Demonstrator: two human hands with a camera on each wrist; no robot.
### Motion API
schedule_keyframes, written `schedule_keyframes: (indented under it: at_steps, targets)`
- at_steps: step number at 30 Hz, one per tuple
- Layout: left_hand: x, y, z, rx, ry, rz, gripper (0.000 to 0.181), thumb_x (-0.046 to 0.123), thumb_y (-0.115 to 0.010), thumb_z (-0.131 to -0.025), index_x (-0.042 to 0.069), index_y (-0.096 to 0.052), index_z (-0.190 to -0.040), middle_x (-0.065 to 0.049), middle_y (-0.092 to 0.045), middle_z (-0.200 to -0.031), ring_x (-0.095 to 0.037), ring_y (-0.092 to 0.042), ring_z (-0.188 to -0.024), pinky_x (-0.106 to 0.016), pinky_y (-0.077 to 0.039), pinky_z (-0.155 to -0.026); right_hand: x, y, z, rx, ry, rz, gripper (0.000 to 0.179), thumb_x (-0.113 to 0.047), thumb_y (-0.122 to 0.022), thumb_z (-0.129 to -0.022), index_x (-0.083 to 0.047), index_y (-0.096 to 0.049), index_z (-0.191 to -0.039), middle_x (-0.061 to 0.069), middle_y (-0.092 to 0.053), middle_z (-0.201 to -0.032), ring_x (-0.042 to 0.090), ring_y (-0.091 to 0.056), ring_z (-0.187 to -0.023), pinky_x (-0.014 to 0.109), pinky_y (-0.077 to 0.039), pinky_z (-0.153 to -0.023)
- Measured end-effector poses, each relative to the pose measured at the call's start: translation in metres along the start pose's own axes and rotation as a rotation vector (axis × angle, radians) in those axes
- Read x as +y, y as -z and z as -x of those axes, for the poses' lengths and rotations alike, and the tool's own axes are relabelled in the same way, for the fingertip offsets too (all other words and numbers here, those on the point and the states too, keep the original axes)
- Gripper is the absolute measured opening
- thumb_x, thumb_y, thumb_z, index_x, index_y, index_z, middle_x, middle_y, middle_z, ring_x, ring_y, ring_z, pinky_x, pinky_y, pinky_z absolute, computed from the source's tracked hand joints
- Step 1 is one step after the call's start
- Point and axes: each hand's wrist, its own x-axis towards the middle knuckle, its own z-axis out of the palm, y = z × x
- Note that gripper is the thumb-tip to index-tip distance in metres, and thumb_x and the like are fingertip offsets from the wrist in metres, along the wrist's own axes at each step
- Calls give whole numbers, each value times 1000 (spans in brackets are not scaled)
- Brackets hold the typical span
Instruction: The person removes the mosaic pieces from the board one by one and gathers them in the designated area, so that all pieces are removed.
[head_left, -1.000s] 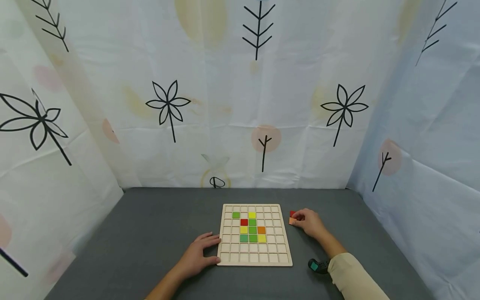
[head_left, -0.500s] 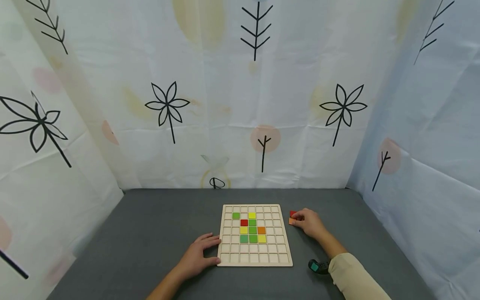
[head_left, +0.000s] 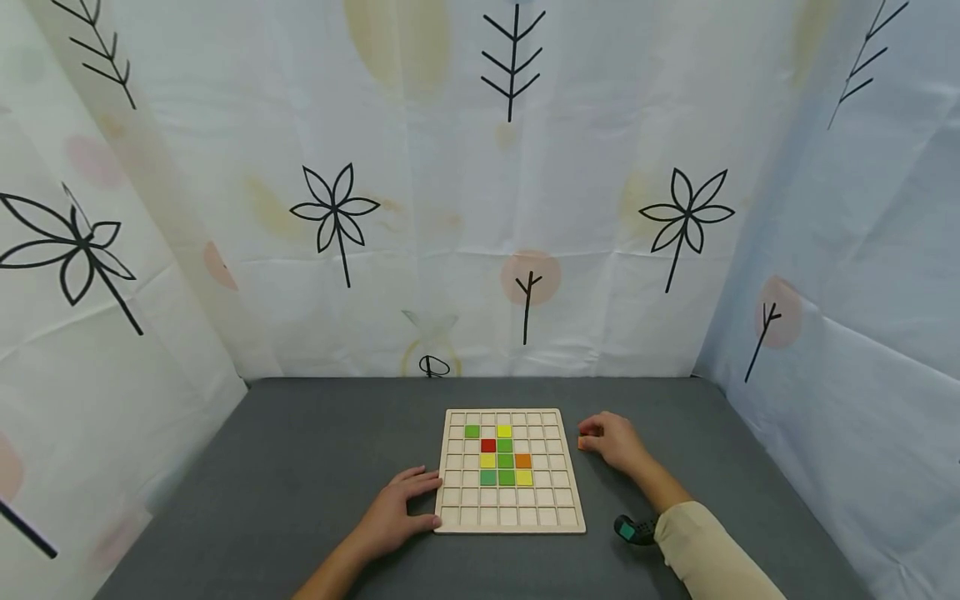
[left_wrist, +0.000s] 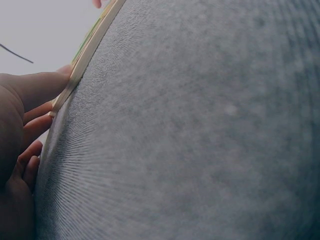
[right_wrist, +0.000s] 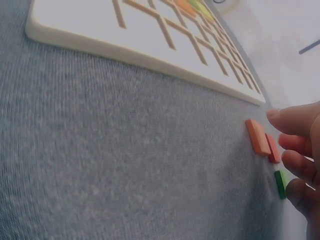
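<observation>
Grey table (head_left: 337,450), right fingers (right_wrist: 299,164) near orange tile (right_wrist: 257,138)

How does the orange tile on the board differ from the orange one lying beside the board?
The set-in orange tile sits in the board, while the loose orange tile lies on the gray table. In the head view, the set-in orange tile shows its whole face; the loose orange tile is partly hidden by the right hand. Both share an orange colour.

Head view: L hand (head_left: 393,512) low, left of ctr, thumb spread; R hand (head_left: 617,442) rt of ctr, fingers bent.
</observation>
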Motion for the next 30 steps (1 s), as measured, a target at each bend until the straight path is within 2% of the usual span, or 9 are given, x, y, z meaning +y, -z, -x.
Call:
schedule_keyframes:
  at_steps: [11,14,19,23,25,30]
  targets:
    - [-1,-1,1,3,1,3,59,37,-81,-77,11,-65,-127,-1,-59,-134,-33,-42,-132,-57,-37,-99,-14,-8,-3,31,4,-57,16,-4,-74,-84,-1,-71,-100,-2,-56,-77,12,-55,-65,31,-46,-60]
    - [-1,-1,1,7,-2,5,59,36,-81,-77,11,-66,-127,-2,-59,-134,-33,-42,-132,-57,-37,-99,-17,-13,-2,68,30,-82,14,-3,-73,-85,-1,-71,-98,-2,-57,-76,11,-56,-61,30,-46,-58]
    - [1,-1,2,8,-10,9,58,37,-81,-77,11,-66,-127,-2,-59,-133,-34,-42,-132,-58,-37,-99,-21,-20,1,155,92,-119,12,-5,-75,-83,-4,-71,-94,-2,-60,-80,13,-55,-67,31,-48,-59]
    - [2,-1,1,15,-19,8,58,36,-81,-77,10,-66,-126,-2,-59,-133,-34,-42,-132,-58,-37,-99,-24,-27,3,191,144,-183,11,-6,-74,-84,-1,-70,-94,-2,-63,-81,14,-57,-68,29,-49,-57]
    - [1,-1,1,18,-22,8,58,36,-81,-77,10,-66,-126,-3,-60,-133,-34,-42,-132,-58,-37,-99,-26,-31,3,181,143,-237,12,-5,-73,-85,1,-69,-95,-1,-64,-81,15,-59,-67,28,-50,-56]
    - [0,-1,2,31,-37,1,58,36,-81,-76,10,-66,-126,-3,-60,-132,-35,-43,-130,-57,-39,-98,-34,-40,-1,103,26,-380,12,-3,-71,-87,2,-69,-97,1,-66,-82,18,-64,-70,30,-54,-61]
